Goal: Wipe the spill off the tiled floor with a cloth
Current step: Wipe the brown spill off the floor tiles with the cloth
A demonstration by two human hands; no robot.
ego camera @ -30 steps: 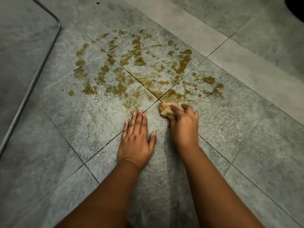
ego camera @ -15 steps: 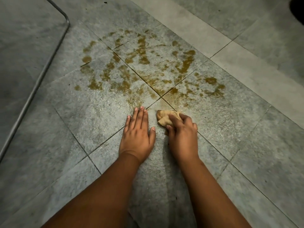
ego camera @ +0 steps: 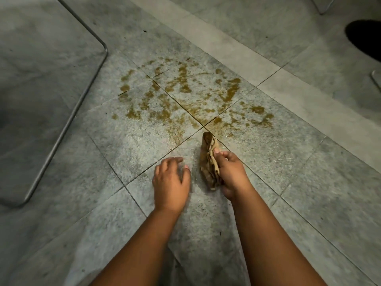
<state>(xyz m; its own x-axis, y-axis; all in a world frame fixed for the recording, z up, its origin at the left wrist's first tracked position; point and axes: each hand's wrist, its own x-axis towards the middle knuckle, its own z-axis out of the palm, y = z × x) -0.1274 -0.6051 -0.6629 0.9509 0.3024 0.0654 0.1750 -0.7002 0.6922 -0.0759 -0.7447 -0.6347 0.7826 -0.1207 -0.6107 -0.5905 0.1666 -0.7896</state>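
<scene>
Down on the tiled floor (ego camera: pixel 288 182), right hand (ego camera: pixel 232 174) clamped on a bunched cloth (ego camera: pixel 208 162).
Cloth's tip touches the brown spill's (ego camera: pixel 185 98) near edge; left hand (ego camera: pixel 171 182) blurred, fingers loosely curled, holding nothing; its palm is hidden.

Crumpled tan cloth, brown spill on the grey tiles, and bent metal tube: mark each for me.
Crumpled tan cloth (ego camera: pixel 208 162), head view, on its bunched middle beside the gripping fingers.
Brown spill (ego camera: pixel 183 83), head view, on a thick streak in its far part.
Bent metal tube (ego camera: pixel 61 131), head view, on its straight run.
</scene>
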